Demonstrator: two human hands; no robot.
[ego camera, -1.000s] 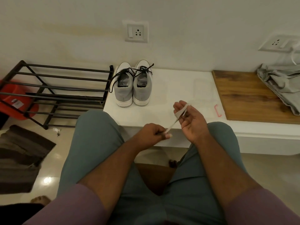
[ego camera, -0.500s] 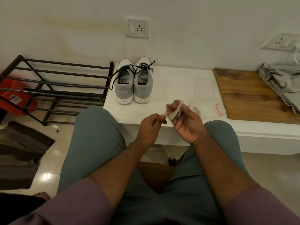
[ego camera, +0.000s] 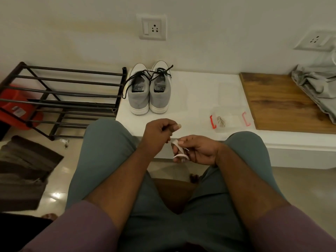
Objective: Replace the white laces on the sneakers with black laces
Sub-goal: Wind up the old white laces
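Now two sneakers (ego camera: 148,91) black-laced, right hand (ego camera: 197,150) gripping one white lace (ego camera: 179,151), left hand (ego camera: 158,132) curled empty

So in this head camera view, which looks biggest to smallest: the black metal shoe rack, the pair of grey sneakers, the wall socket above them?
1. Black metal shoe rack
2. Pair of grey sneakers
3. White wall socket

The wide lens makes true sizes uncertain.

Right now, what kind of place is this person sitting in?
Probably a home entryway or shoe corner: a metal shoe rack stands beside a low white bench that holds sneakers, with wall sockets above.
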